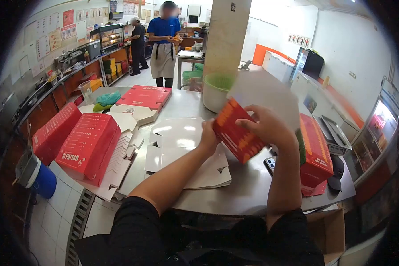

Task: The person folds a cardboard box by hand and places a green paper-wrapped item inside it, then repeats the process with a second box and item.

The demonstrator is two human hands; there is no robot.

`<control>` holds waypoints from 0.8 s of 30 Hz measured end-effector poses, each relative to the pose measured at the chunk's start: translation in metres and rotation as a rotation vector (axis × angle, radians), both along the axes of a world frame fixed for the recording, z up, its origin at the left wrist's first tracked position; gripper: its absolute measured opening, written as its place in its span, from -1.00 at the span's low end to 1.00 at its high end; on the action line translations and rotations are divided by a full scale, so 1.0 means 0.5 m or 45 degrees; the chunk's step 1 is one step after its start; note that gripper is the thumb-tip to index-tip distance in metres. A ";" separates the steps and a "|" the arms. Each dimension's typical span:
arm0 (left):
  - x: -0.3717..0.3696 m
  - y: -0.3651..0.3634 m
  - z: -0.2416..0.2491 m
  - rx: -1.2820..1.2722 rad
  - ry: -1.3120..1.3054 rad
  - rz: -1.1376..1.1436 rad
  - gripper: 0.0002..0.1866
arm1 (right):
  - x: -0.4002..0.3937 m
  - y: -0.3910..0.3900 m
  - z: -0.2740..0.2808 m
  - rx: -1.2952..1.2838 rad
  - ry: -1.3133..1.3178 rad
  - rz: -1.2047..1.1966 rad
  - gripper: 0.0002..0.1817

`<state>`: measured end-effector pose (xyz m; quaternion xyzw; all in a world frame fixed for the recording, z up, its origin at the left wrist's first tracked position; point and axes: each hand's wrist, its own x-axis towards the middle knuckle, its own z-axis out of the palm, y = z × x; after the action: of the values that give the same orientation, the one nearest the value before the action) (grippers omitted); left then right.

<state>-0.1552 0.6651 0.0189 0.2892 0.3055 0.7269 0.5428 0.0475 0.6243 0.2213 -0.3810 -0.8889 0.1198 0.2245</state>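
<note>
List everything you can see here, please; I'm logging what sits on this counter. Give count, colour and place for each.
folded box: one, red with orange print, held in both hands above the counter
flat box blanks: a pile, white side up, on the steel counter under the hands
stacks of red boxes: several, red, left end of the counter
folded boxes: a stack, red, right of the hands
phone: one, dark, on the counter by the right wrist
bucket: one, white with green liner, by the pillar
co-workers: two, at the back
left hand: on the box's left edge
right hand: gripping the box's upper side
</note>
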 end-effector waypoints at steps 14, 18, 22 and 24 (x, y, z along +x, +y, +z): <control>0.033 -0.027 0.014 0.221 1.199 0.359 -0.58 | -0.012 0.093 -0.075 0.068 -0.297 0.151 -0.62; -0.007 -0.093 0.114 0.095 2.179 0.296 -0.61 | -0.005 0.065 -0.053 0.080 -0.299 0.171 -0.67; -0.027 -0.197 0.200 -0.354 2.496 -0.113 -0.52 | -0.014 0.023 -0.032 0.326 -0.427 -0.072 -0.71; -0.027 -0.266 0.200 -0.361 2.618 -0.063 -0.37 | -0.008 0.030 -0.032 0.381 -0.446 0.000 -0.72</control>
<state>-0.1686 0.5320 0.1187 0.7095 0.6978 0.0753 0.0641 0.0437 0.6392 0.2054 -0.3585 -0.9221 -0.0812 0.1208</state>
